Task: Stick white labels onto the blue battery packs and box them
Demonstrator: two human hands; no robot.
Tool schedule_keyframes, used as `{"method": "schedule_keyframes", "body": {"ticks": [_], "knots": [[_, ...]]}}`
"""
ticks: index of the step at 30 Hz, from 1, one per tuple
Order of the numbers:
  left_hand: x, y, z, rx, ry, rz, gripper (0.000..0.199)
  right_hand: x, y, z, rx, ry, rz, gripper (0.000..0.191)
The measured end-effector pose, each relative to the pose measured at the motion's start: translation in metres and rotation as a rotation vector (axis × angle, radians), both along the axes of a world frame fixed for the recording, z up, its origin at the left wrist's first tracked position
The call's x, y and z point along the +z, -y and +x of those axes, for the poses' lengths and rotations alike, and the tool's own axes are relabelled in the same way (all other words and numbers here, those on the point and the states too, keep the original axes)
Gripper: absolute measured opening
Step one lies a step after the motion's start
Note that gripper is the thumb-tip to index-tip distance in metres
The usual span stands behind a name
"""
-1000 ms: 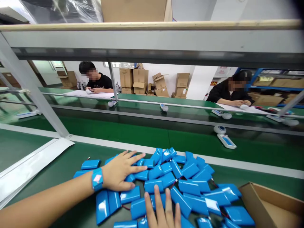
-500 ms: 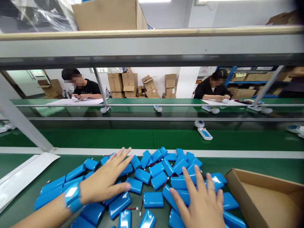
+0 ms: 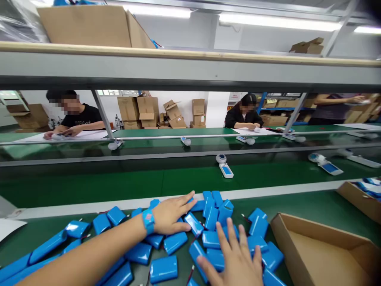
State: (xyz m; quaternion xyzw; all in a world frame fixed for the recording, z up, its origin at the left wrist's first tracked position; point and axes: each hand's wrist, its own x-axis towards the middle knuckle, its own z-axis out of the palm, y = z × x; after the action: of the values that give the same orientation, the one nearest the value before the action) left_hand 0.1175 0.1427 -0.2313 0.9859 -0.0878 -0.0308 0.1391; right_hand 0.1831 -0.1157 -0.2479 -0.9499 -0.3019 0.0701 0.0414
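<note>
On tabletop [image 3: 297, 205], packs [image 3: 163, 269], long axes mixed

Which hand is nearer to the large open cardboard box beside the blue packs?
Right: the right hand is over the blue packs, left of the box; the left hand is farther left.

Legible text: none recorded. A black shirt [image 3: 87, 114] is marked with pale lettering, and a wall notice [image 3: 235, 96], seemingly, with reddish print; both are too small to be read.
</note>
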Motion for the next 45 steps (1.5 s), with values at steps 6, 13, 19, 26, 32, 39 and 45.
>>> {"method": "schedule_keyframes", "body": {"ticks": [6, 13, 19, 26, 32, 39, 45], "knots": [[0.018, -0.027, -0.050, 0.117, -0.128, 0.008, 0.076, -0.017, -0.031, -0.033, 0.135, -0.076, 0.141, 0.107], [0.033, 0.048, 0.027, 0.137, 0.017, 0.016, 0.065, 0.010, -0.018, 0.034, 0.131, 0.105, 0.157, 0.057], [0.004, 0.082, 0.095, -0.064, 0.023, -0.003, 0.070, 0.004, -0.012, 0.068, -0.054, 0.121, 0.006, 0.057], [0.009, 0.060, 0.045, -0.221, -0.023, -0.052, 0.082, -0.007, -0.012, 0.053, -0.048, 0.077, 0.012, 0.082], [0.018, 0.062, 0.074, 0.000, 0.056, -0.015, 0.074, -0.009, 0.024, 0.077, -0.142, 0.070, 0.124, 0.065], [0.002, 0.069, 0.086, -0.053, -0.047, 0.009, 0.088, -0.035, 0.041, 0.092, -0.014, -0.020, 0.219, 0.071], [0.063, 0.053, 0.000, 0.047, -0.131, 0.011, 0.073, -0.025, 0.029, 0.037, 0.201, 0.147, 0.364, 0.066]]}}
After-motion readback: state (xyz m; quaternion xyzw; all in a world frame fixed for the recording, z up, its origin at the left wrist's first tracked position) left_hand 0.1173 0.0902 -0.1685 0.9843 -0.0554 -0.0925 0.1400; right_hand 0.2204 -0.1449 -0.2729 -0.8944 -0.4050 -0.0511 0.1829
